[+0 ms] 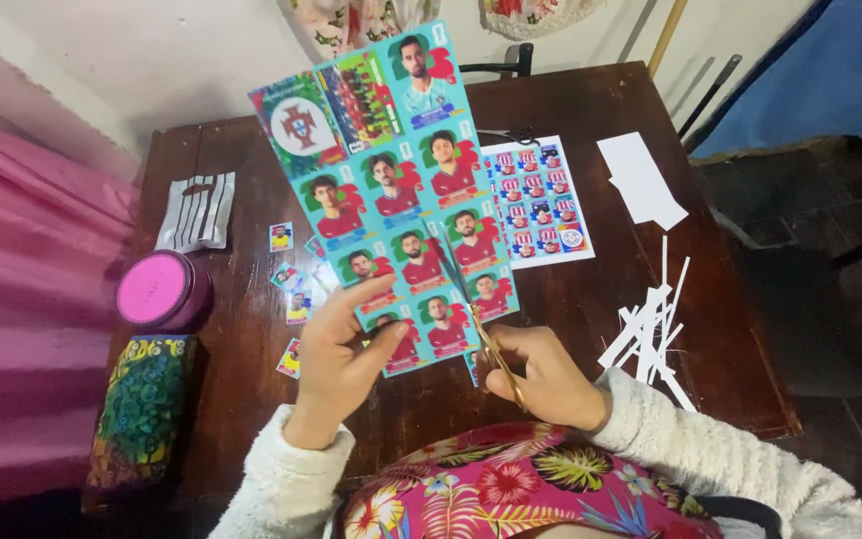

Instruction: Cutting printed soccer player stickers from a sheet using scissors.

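The left hand [336,359] pinches the lower edge of a sticker sheet [391,190] between thumb and fingers [361,299]. Just beside them, the right hand [546,379] grips gold-handled scissors [481,324], blades apparently cutting into the sheet. White paper strips [650,334] lie on the desk [591,309] beyond the right fingers.

sticker sheet [401,190]: turquoise, printed with rows of small portrait stickers in red shirts, a crest and a team picture in the top row. held up off the worktop, tilted with its top toward 11 o'clock, lower edge pinched at 7 o'clock. scissors [491,344]: gold handles, slim blades open into the sheet's lower edge at 5 o'clock, tips pointing toward 11 o'clock.
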